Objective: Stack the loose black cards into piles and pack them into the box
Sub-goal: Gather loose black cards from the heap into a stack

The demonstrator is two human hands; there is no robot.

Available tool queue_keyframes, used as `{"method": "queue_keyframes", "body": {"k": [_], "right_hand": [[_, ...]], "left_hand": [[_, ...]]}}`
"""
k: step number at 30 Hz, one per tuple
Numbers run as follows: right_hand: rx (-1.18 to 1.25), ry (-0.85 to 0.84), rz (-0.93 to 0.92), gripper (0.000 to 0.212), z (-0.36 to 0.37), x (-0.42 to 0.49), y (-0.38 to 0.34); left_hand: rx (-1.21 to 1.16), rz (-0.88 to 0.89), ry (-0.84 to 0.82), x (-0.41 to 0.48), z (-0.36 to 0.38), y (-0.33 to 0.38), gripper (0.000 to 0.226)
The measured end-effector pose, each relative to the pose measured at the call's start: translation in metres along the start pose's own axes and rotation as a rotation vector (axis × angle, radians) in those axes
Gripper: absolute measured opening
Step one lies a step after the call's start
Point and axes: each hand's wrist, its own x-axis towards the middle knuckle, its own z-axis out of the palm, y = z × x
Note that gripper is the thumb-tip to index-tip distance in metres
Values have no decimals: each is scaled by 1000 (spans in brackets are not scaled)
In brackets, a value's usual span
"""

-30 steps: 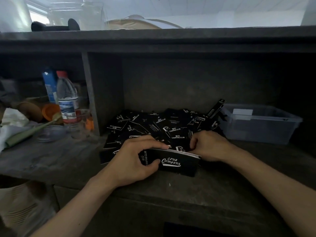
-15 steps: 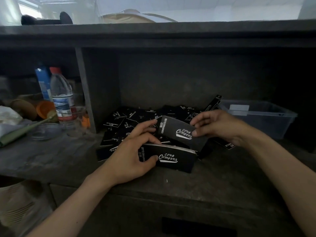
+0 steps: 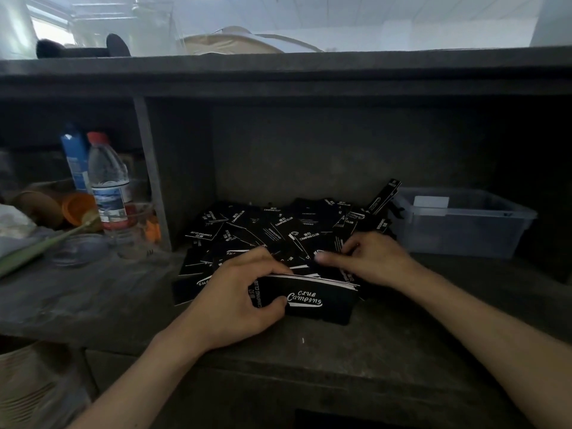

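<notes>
Gripping a stack (image 3: 318,301) of black cards at its left end, the left hand (image 3: 238,298) has its thumb on the front face and its fingers curled over the top edge, so this grip is closed on the stack. The stack stands on its long edge on the dark bench (image 3: 340,357). Its front card shows white script reading "Club Camping", and thin white card edges line its top.

Just behind the stack lies a heap of loose cards (image 3: 278,230), black with small white lettering, overlapping at all angles. The right hand (image 3: 371,258) rests on the heap behind the stack's right end, fingers curled down among the cards and thumb pointing left. Whether its grip holds a card I cannot tell.

To the right of the stack and farther back sits a clear plastic box (image 3: 458,233). Far to the left of the stack, past an upright divider, stands a water bottle (image 3: 106,181) with a red cap.
</notes>
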Motion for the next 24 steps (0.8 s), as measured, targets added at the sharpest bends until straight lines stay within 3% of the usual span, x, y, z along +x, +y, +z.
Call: {"method": "queue_keyframes", "body": {"k": [2,5,8,11,13,17,20,22,24], "right_hand": [[-36,-35,8,70,1,2,-1],[134,-64,15,29,-10,8,7],[304,-73,29,11,-18,9,17],[552,-70,20,17,-27,6,20],[586,-118,-14,24,-31,4,19],[347,-355,-112,37,-20,2,16],[196,-249,-248,34,-8,6,12],[212,-150,-366,33,-5,6,8],[244,-156,-496,39,-1,5,2]], "left_hand": [[3,-8,1,-1,0,0,27],[1,7,-2,0,1,1,19],[-3,16,-16,1,1,3,19],[-15,-16,-23,0,0,5,21],[-14,-18,-16,0,0,7,23],[-17,-10,-15,0,0,6,23],[-19,-21,-22,0,0,6,22],[-20,-24,-25,0,0,6,21],[-8,-24,-20,1,0,6,20]]}}
